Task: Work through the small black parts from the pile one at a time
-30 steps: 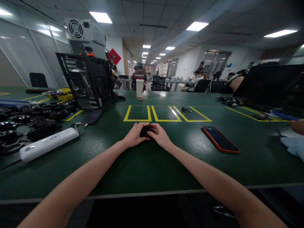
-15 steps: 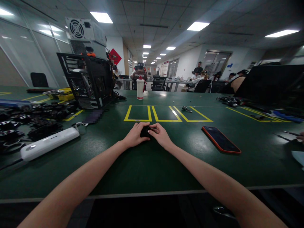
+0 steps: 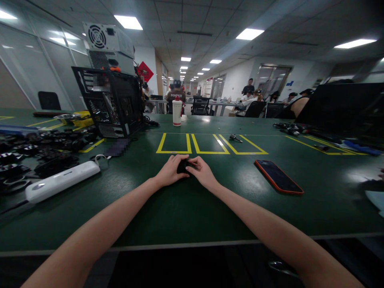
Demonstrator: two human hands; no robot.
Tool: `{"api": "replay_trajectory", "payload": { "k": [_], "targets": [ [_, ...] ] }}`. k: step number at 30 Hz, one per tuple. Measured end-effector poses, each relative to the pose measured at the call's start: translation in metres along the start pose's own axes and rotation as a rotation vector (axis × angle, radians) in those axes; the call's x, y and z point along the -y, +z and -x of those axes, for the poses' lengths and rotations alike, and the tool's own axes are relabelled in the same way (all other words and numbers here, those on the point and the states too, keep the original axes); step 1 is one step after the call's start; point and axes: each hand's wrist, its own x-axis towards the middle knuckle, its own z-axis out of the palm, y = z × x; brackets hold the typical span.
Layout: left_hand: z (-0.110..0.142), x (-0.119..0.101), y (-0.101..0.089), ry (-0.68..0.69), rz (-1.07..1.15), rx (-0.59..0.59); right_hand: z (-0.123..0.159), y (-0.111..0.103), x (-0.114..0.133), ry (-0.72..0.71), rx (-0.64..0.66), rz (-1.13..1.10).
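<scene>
**Small black piece (image 3: 181,167) between the left hand (image 3: 169,171) and the right hand (image 3: 203,171)**

The black piece sits near the middle of the green counter (image 3: 186,216), just on the near side of the yellow tape outlines (image 3: 210,152); fingers hide much of it, and whether it touches the surface cannot be told. The left hand is curled around its left side, grasping it. The right hand has thumb and fingers bent together at its right edge; whether they pinch it or only touch it is unclear.

A small dark fitting (image 3: 235,138) lies within the right-hand outline. Right of the hands, a phone (image 3: 279,177) in an orange case lies flat. To the left is a white power strip (image 3: 63,182), with a heap of black parts (image 3: 48,148) behind it. Farther back stand a black computer case (image 3: 112,102) and a white cup (image 3: 177,113), upright.
</scene>
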Motion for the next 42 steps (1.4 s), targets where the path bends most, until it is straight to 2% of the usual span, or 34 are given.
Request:
{"api": "replay_trajectory", "payload": {
  "k": [4, 8, 13, 21, 29, 36, 42],
  "targets": [
    [0.0, 0.002, 0.002, -0.001, -0.002, -0.01, -0.005, 0.0, -0.002, 0.01, -0.02, -0.018],
    [0.0, 0.002, 0.001, 0.008, 0.006, -0.008, -0.005, -0.001, -0.002, 0.069, 0.022, -0.049],
    [0.0, -0.001, 0.0, -0.003, 0.008, -0.009, 0.0, -0.002, 0.001, 0.055, 0.06, -0.079],
    [0.0, 0.001, 0.001, -0.012, 0.012, -0.008, -0.005, -0.001, -0.001, 0.013, -0.008, -0.053],
    [0.0, -0.002, -0.002, -0.008, 0.003, 0.007, 0.001, -0.002, 0.008, 0.041, 0.041, -0.038],
    [-0.001, -0.001, 0.0, 0.01, 0.006, -0.006, -0.002, 0.0, 0.006, -0.012, -0.02, -0.033],
    [0.0, -0.001, -0.001, -0.002, 0.014, -0.006, -0.003, -0.001, 0.004, 0.029, -0.007, 0.015]
  ]
}}
